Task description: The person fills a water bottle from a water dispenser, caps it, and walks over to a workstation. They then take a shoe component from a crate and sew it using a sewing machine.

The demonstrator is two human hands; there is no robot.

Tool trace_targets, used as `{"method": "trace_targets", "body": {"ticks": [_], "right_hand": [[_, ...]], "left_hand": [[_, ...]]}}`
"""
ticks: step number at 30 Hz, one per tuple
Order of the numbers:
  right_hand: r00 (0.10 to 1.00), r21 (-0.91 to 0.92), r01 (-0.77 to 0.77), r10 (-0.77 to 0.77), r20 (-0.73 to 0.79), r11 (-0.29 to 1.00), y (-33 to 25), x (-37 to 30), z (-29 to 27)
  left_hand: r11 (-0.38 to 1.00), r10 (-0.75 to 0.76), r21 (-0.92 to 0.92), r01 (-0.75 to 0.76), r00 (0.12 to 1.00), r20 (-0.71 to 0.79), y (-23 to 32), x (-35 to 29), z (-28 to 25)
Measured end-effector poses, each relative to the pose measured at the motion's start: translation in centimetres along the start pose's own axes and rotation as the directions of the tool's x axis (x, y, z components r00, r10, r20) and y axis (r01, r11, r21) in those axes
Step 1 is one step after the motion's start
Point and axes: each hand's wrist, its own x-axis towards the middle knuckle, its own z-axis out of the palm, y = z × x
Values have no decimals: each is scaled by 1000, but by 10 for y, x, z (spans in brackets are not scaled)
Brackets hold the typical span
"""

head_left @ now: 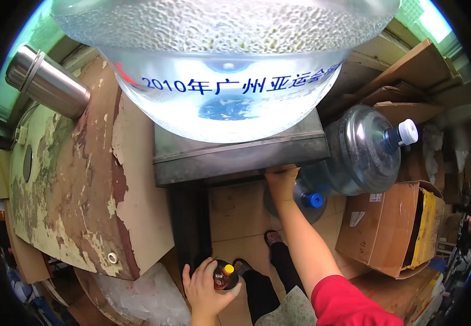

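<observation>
A small dark bottle with a yellow cap (pixel 225 277) is in my left hand (pixel 205 288), its fingers curled around one side and the thumb on the other. My right arm reaches forward, and my right hand (pixel 283 179) goes under the front edge of a dark grey, box-like water dispenser (pixel 235 164). That edge hides its fingers, so what they touch is not visible. On top of the dispenser stands a large clear water jug (pixel 235 92) with blue printing, filling the upper middle.
A peeling, worn table (pixel 78 179) stands at left with a steel thermos (pixel 50 81) on it. Right of the dispenser lie a big water jug with a white cap (pixel 369 149) and another with a blue cap (pixel 313 202). A cardboard box (pixel 377 231) sits nearer, at right.
</observation>
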Motion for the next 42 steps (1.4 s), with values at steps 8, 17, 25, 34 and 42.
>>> {"method": "trace_targets", "body": {"ticks": [8, 17, 25, 34, 42], "right_hand": [[999, 66, -7, 10, -44, 998, -13, -2, -3], [999, -6, 22, -23, -30, 1000, -18, -3, -3], [1000, 87, 3, -1, -17, 996, -16, 1, -2], [999, 30, 27, -27, -25, 999, -15, -3, -3], [990, -44, 94, -99, -105, 995, -15, -3, 0]], "left_hand": [[1000, 13, 17, -13, 1000, -10, -2, -3, 0], [1000, 25, 16, -25, 1000, -4, -6, -7, 2], [999, 36, 17, -36, 999, -6, -6, -5, 2], [999, 37, 24, -36, 999, -12, -6, -6, 3], [999, 37, 26, -37, 999, -7, -7, -6, 3]]}}
